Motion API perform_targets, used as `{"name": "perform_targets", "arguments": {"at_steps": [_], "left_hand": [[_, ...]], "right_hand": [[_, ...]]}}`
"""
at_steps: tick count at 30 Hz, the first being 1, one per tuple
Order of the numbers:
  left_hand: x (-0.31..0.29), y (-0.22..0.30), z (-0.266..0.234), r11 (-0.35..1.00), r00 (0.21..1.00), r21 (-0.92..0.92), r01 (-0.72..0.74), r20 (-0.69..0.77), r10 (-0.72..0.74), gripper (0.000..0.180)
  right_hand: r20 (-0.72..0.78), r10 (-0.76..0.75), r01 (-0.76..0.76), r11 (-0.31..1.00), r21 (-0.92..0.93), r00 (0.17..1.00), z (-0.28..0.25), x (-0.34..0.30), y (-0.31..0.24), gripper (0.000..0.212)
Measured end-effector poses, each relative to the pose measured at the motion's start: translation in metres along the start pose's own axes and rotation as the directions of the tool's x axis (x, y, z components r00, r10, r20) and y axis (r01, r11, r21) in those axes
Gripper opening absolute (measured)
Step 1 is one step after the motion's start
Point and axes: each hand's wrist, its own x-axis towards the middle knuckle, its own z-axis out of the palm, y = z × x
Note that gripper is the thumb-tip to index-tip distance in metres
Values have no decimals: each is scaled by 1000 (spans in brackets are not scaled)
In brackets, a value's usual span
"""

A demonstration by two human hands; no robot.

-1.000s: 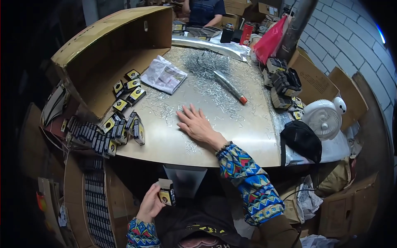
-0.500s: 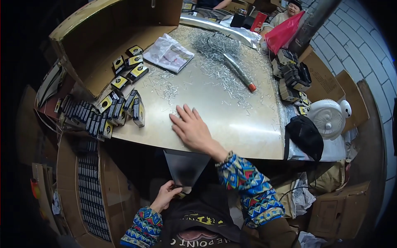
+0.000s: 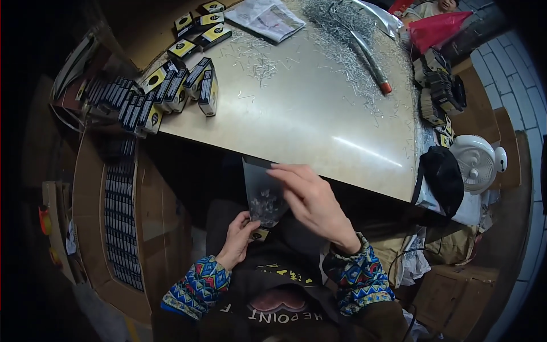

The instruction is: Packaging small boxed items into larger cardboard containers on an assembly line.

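Small box (image 3: 261,234) sits between left hand (image 3: 235,241), holding it, and loosely extended right hand (image 3: 317,206).

One desk (image 3: 307,122), pale and smooth-topped, with a bright streak of reflected light near its front edge. On it we list: short, bent silver metal wire pieces (image 3: 261,67), scattered, and heaped thickly toward the far side; one long silver rod-shaped article (image 3: 370,61), orange-red at its near end, lying among them; one folded, printed whitish sheet (image 3: 276,23); small black-and-yellow rectangular cartons (image 3: 208,94), grouped at left, several upright.
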Motion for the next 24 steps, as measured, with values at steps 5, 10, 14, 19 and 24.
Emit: {"name": "perform_targets", "arguments": {"at_steps": [5, 10, 14, 19, 24], "left_hand": [[6, -21, 1, 842, 967, 477, -254, 107, 231, 73], [10, -33, -1, 426, 821, 744, -514, 284, 495, 85], [7, -41, -33, 284, 809, 852, -440, 239, 537, 69], [-24, -10, -13, 338, 801, 835, -435, 186, 570, 54], [2, 0, -14, 561, 835, 683, -467, 131, 535, 67]], "right_hand": [[-25, -80, 74, 978, -194, 996, 36, -21, 26, 28], [250, -119, 161, 974, -158, 961, 98, -72, 36, 42], [154, -172, 129, 958, 254, 973, 100, -77, 35, 35], [192, 50, -88, 976, 197, 980, 77, -83, 38, 37], [160, 59, -117, 917, 382, 985, 76, -68, 32, 38]]}}
